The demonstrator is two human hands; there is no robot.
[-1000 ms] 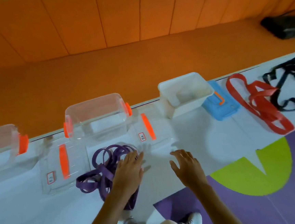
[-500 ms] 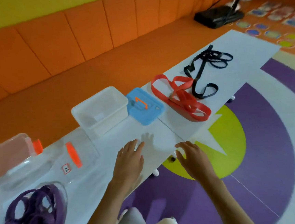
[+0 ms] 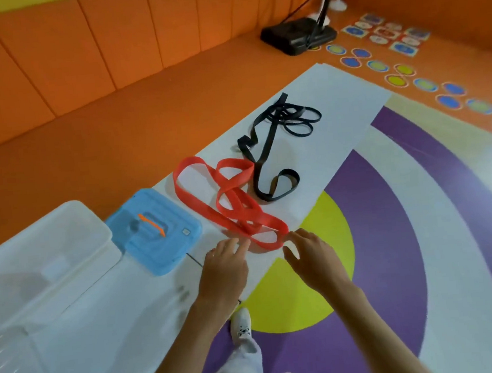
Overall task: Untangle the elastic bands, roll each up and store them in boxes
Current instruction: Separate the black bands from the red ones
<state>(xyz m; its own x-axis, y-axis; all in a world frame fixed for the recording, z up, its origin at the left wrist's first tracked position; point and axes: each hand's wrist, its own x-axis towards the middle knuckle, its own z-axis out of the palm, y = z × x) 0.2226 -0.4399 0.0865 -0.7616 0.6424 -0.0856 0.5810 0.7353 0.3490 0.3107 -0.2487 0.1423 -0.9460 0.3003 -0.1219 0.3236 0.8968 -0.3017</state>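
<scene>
A tangled red elastic band [image 3: 234, 199] lies on the white table [image 3: 336, 110], its near loop at the table's front edge. Beyond it lies a tangled black elastic band [image 3: 270, 142], overlapping the red one where they meet. My left hand [image 3: 224, 270] hovers with straight fingers, fingertips at the near loop of the red band. My right hand [image 3: 312, 258] is spread just right of that loop, fingertips beside it. Neither hand grips anything. A white open box [image 3: 45, 248] stands at the left, with a blue lid [image 3: 156, 230] beside it.
A clear plastic box [image 3: 6, 356] sits at the lower left edge. A black stand base [image 3: 298, 37] rests on the orange floor at the back right, near coloured floor markers [image 3: 377, 64]. My shoe [image 3: 241, 323] shows below the table edge.
The view and both hands moved right along the table, away from the purple band and clear boxes. The hands now sit at the red band's near loop.
</scene>
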